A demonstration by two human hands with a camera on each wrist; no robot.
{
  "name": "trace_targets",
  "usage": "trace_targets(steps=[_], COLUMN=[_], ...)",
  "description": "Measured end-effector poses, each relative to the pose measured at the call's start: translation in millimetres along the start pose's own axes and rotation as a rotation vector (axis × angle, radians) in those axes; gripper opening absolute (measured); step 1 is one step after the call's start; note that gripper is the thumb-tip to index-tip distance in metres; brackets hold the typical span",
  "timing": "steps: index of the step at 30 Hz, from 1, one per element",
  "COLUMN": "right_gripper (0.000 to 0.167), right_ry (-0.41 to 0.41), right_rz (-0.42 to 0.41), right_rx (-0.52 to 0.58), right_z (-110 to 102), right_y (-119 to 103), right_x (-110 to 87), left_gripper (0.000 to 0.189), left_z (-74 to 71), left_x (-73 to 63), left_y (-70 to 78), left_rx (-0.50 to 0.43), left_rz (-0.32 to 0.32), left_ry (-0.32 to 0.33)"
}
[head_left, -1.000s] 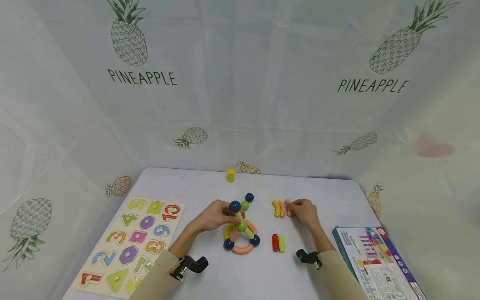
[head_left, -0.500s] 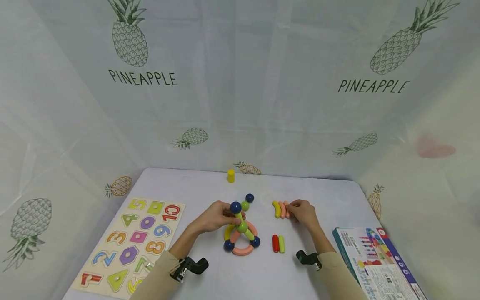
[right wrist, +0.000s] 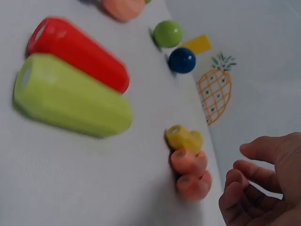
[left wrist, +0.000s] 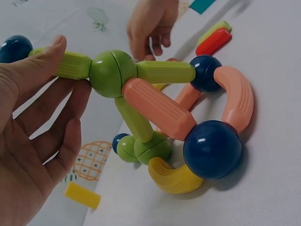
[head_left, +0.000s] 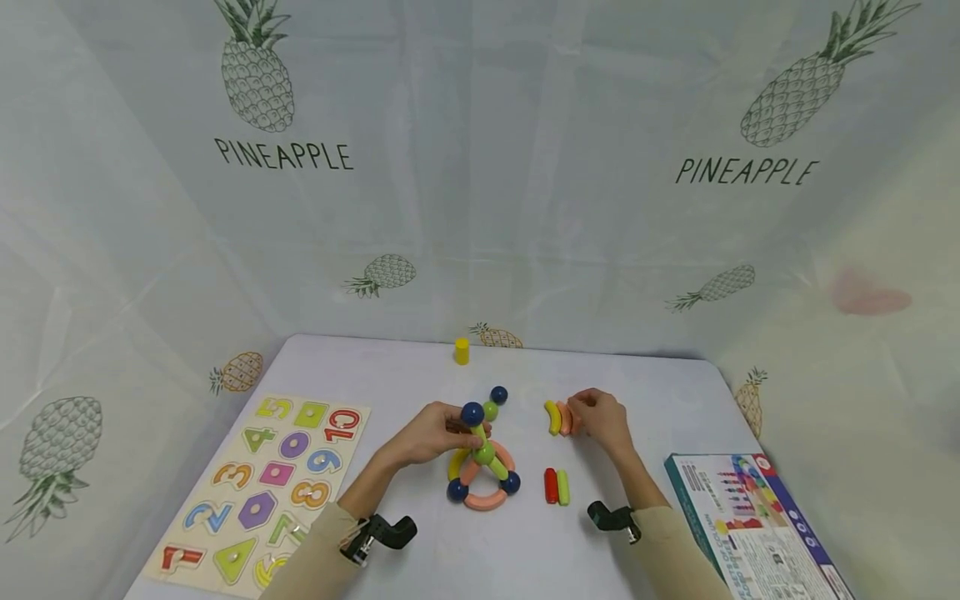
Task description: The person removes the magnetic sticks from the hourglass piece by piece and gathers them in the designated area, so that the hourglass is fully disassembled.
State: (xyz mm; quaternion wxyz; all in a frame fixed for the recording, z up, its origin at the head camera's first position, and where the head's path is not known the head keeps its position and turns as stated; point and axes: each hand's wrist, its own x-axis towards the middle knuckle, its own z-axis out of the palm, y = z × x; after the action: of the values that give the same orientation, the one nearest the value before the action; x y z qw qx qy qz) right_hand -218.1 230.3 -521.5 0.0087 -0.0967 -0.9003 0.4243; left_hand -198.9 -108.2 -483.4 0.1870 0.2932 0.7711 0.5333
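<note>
My left hand (left wrist: 42,113) pinches a light green rod (left wrist: 73,65) near the top of a magnetic ball-and-rod structure. Under that rod, a green ball (left wrist: 110,74) joins slanted green and orange rods, which run down to a ring of curved rods and dark blue balls (left wrist: 212,149) on the table. In the head view my right hand (head_left: 602,421) is beside two curved orange rods (head_left: 566,418) and a curved yellow rod (head_left: 553,417). The right wrist view shows that hand with loosely bent fingers, apart from the rods and holding nothing.
A red rod (head_left: 551,486) and a light green rod (head_left: 563,487) lie side by side. Behind the structure are a loose blue ball (head_left: 498,395), a green ball (head_left: 491,411) and a yellow cylinder (head_left: 462,352). A number puzzle board (head_left: 247,475) lies left, a box (head_left: 757,525) right.
My right hand has pushed the outer orange curved rod left against its neighbour, then come slightly up off it. The left hand and the structure have stayed nearly still.
</note>
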Motion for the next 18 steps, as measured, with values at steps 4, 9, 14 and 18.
trace_targets(steps=[4,9,14,18], right_gripper=[0.031,0.026,0.025,0.026], right_ry=[-0.019,-0.143,-0.325,-0.435], right_rz=[-0.121,-0.301,-0.458,-0.522], right_rx=[0.026,0.119,0.189,0.19], right_z=[0.8,7.1,19.5,30.9], right_y=[-18.7,-47.2,-70.8,-82.3], right_x=[-6.4,-22.3,-43.6,-57.2], left_gripper=[0.023,0.023,0.024,0.025], left_z=[1.1,2.6,1.8,-1.5], left_x=[0.3,0.5,1.1,1.5], left_y=[-0.1,0.1,-0.3,-0.3], left_rx=[0.001,-0.001,0.033,-0.003], left_rz=[0.007,0.015,0.043,0.022], left_ry=[0.005,0.012,0.03,0.032])
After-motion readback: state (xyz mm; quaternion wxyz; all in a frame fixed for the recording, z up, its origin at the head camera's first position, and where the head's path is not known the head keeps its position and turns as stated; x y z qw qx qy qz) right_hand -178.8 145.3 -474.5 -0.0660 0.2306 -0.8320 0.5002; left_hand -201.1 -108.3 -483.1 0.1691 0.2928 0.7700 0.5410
